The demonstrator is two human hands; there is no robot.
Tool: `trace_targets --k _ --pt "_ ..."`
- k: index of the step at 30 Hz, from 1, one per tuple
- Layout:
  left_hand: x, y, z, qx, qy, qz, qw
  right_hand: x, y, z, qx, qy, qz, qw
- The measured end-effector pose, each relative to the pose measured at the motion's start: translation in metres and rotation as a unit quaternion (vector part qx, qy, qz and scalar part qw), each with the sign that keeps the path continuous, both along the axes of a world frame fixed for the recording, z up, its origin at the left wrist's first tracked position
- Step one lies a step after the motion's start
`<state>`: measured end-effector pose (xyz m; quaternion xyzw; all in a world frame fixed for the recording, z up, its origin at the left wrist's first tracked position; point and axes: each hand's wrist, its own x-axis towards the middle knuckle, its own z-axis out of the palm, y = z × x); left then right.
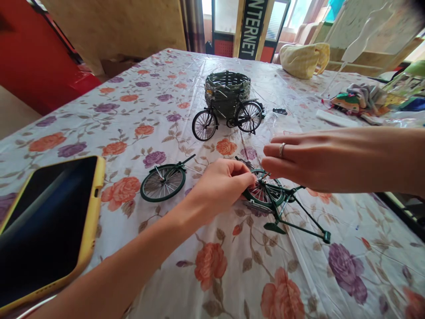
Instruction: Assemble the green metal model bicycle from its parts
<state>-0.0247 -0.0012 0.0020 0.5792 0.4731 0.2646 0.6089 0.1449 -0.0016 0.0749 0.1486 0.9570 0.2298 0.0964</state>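
A green model bicycle frame [295, 225] with its rear wheel [276, 195] attached lies on its side on the tablecloth. At the wheel's left rim, my left hand [229, 179] is closed, with thumb and forefinger pinched on the wheel. My right hand [299, 157], with a ring on one finger, reaches in from the right over the top of the wheel. Its visible fingers are stretched out side by side; its thumb is hidden. Left of my left hand lies a separate green front wheel with its fork [163, 182].
A finished black model bicycle [229, 117] stands against a dark woven basket [229, 84]. A phone in a yellow case [93, 221] is at the left. Toward the back right are a small dark part [280, 111], a yellow cloth bag [300, 62] and a colourful cloth pile [353, 99].
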Motion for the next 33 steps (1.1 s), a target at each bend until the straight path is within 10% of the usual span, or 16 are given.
trace_targets --k 33 --pt "-0.002 -0.001 -0.004 0.018 0.020 -0.017 0.999 -0.002 0.013 0.000 -0.007 0.002 0.052 0.999"
